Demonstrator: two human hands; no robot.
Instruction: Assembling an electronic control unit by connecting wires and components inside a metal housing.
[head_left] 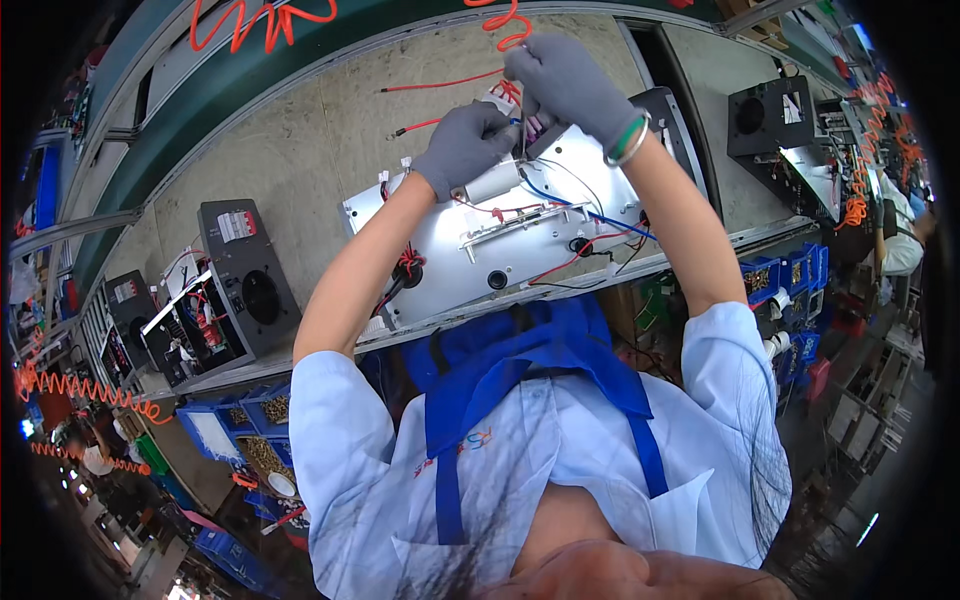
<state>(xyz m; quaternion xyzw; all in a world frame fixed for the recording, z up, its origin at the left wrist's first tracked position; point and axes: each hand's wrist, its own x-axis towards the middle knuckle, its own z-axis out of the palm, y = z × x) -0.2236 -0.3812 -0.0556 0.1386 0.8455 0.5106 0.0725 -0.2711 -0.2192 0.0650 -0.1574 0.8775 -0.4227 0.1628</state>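
Observation:
A silver sheet-metal chassis point(450, 265) lies on the bench in front of me, with red, blue and black wires across it. My left hand point(465, 150), in a grey glove, is closed at its far edge, beside a pale cylinder point(495, 183). My right hand point(575, 88), also gloved, is closed just above and to the right. A dark, narrow shape runs down from it towards the chassis. What either hand grips is hidden by the fingers. Red cables point(440, 84) with bare ends stick out to the left of the hands.
Dark-cased units stand on the bench at left point(262, 290) and right point(770, 118). An orange coiled hose point(508, 22) hangs down close to my right hand. Blue bins point(268, 408) of small metal parts sit below the bench edge at left, with more blue bins point(762, 278) at right.

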